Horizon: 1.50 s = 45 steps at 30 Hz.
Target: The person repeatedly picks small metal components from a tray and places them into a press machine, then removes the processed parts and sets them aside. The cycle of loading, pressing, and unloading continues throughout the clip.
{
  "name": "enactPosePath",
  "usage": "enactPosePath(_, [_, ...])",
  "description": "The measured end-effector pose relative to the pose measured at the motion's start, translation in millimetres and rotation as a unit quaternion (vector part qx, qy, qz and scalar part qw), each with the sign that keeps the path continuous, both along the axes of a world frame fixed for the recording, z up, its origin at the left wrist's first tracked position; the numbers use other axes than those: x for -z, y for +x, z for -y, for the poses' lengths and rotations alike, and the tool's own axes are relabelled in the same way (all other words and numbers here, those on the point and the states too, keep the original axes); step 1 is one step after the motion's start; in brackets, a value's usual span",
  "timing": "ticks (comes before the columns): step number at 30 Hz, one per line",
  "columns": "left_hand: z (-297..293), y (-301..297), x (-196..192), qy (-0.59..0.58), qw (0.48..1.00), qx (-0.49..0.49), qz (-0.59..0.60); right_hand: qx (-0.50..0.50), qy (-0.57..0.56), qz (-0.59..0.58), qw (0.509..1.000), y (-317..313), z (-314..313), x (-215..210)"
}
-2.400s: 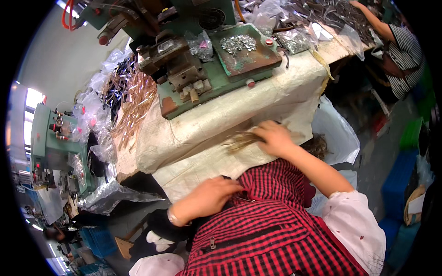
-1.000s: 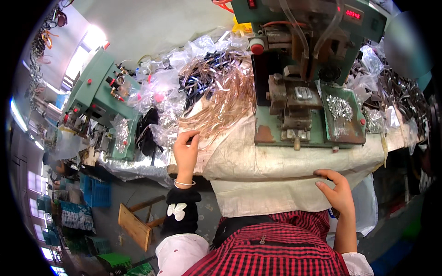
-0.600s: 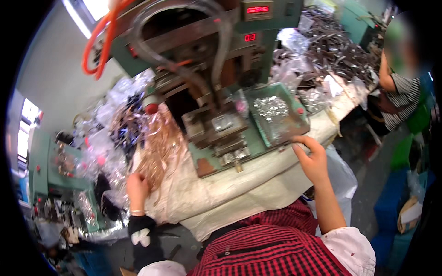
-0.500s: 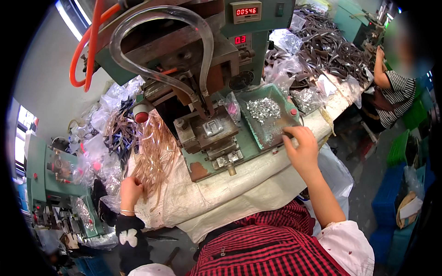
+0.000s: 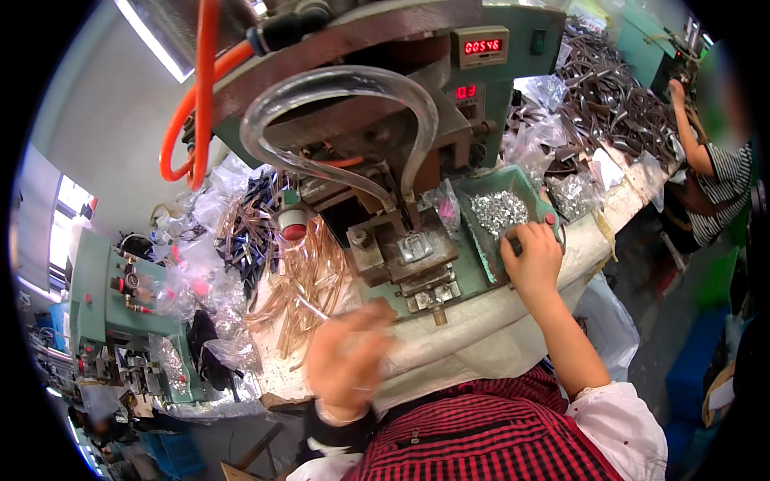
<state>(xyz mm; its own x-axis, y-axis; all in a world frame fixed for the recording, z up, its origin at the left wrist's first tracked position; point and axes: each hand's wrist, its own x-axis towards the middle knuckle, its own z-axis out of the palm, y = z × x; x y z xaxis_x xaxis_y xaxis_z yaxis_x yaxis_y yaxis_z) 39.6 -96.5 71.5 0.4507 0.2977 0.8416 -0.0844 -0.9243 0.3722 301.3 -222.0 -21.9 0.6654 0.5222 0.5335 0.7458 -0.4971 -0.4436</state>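
Observation:
My left hand (image 5: 346, 357) is smeared by motion over the front edge of the table, just right of a pile of clear tan plastic strips (image 5: 301, 293). Whether its fingers hold anything is hidden by the blur. At the front right corner of a green tray (image 5: 486, 255), my right hand (image 5: 533, 258) has its fingers bent and thumb drawn in. What they hold, if anything, is too small to make out. Small silvery metal pieces (image 5: 499, 212) lie heaped in the tray. Between my hands stands a green press machine with a metal die block (image 5: 414, 247) under its head.
A red button (image 5: 293, 225) sits left of the press head, and a clear tube (image 5: 345, 80) loops above it. Dark strips (image 5: 613, 100) pile up at the back right, near a co-worker in a striped sleeve (image 5: 726, 192). Another green machine (image 5: 120, 293) stands at left.
My left hand has left the tan strips and swung right toward the front of the press. My right hand has moved further over the tray, its fingers more closed. The view has shifted.

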Motion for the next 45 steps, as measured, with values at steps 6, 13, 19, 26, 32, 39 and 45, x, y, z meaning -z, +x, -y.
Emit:
enactPosePath(6, [8.0,52.4,2.1,0.095,0.993,0.024,-0.062,-0.033,0.12,-0.092,0.988,-4.3,12.0,2.5])
enactPosePath(13, [-0.8,56.5,10.3,0.116,0.991,0.042,-0.048,-0.033,0.197,-0.139,0.97,37.4,-1.6,-21.1])
enactPosePath(19, [-9.7,59.7,19.4,0.105,0.992,0.071,0.011,-0.074,0.157,-0.134,0.976,33.5,3.3,11.2])
enactPosePath(26, [2.5,-9.1,-0.9,0.106,0.992,-0.029,-0.062,-0.067,0.124,-0.132,0.981,14.3,-7.3,18.3])
enactPosePath(32, [-72.4,-91.3,-18.3,0.024,0.899,-0.331,-0.285,-0.107,0.167,-0.228,0.953,11.4,5.9,14.5])
enactPosePath(39, [-117.0,-95.5,110.4,-0.077,0.939,-0.249,-0.223,-0.11,0.174,-0.115,0.972,5.7,-13.2,6.5])
enactPosePath(45, [-167.5,-148.6,89.9,-0.394,0.872,-0.276,-0.095,0.043,0.167,-0.111,0.979,15.8,62.1,8.3])
